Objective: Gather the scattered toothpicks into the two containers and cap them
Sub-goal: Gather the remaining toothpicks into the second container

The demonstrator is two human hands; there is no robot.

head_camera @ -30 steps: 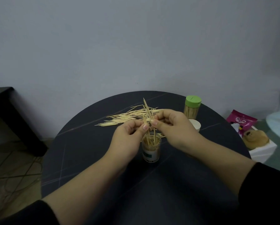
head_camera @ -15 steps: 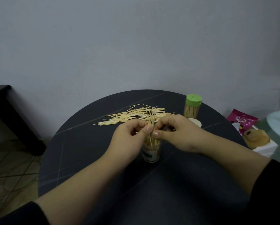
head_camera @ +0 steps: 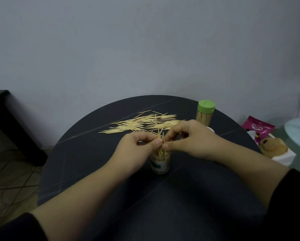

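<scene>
1. Your left hand and right hand meet over the open container, near the middle of the round black table. Each pinches one small bundle of toothpicks between thumb and fingertip, its lower ends seemingly inside the mouth.
2. The sticks splay at the top. Release them unevenly and some may catch the rim and fall outside.
3. Neither hand appears to steady the container. A sideways push from the bundle could tip it and spill what stands inside.
4. The pile of loose toothpicks lies just beyond. A careless wrist could sweep sticks off the far edge.
5. The green-capped container stands far right, with what looks like a white cap half hidden behind your right hand. Drawing back blindly could knock either.
</scene>
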